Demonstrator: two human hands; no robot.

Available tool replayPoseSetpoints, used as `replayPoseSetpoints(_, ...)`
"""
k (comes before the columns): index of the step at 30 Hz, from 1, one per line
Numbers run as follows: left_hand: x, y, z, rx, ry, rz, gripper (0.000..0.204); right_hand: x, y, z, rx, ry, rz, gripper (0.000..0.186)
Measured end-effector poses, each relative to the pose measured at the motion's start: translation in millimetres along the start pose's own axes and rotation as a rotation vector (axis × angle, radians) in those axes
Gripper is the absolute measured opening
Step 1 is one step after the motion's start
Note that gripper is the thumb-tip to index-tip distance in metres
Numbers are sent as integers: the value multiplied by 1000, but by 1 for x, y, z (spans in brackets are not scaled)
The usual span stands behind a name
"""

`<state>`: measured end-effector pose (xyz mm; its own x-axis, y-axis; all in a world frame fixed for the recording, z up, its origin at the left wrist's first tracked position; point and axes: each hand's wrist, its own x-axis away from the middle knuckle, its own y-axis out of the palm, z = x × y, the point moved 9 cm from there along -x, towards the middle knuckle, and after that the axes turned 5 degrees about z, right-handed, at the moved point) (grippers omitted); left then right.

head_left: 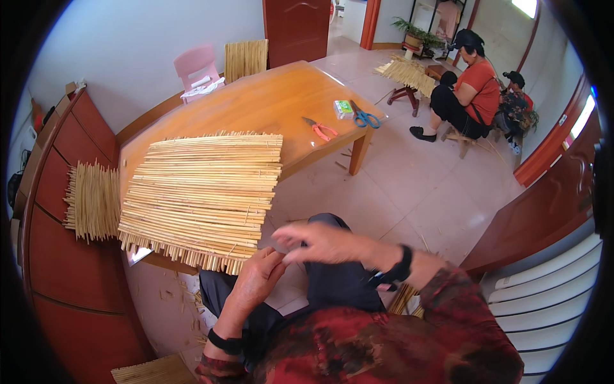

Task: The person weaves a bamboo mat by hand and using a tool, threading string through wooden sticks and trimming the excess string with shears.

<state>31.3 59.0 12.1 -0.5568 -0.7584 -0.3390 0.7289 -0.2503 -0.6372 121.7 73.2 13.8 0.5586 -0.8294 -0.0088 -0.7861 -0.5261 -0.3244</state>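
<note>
A mat of pale straw-coloured sticks (198, 192) lies on the near end of the wooden table (243, 105), its sticks running crosswise with uneven ends. Just beside the mat's lower right corner, my left hand (259, 278) is closed, thumb and fingers pinched on something I cannot make out. My right hand (313, 246), a little blurred, reaches across from the right just above it, fingers apart and bent, with nothing visible in them. Orange-handled pliers (320, 130), blue-handled scissors (366, 118) and a small white-and-green box (343, 110) lie farther back on the table.
Red cabinets (77, 288) stand left, with another stick mat (89, 198) against them. A pink chair (195, 67) is behind the table. Two people (473, 93) (515, 105) sit at back right by a small stand with sticks (406, 73). A white radiator (543, 294) is at my right.
</note>
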Motion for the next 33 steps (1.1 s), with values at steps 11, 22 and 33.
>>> replayPoseSetpoints(11,51,-19,-48,235,-346,156,9,49,-37,56,5,41,121,21)
replayPoseSetpoints(22,101,-61,-113,527,-519,563,16,215,-241,96,437,387,624,19)
replayPoseSetpoints(33,60,-23,-24,-195,18,-8,15,220,-232,97,382,510,666,19)
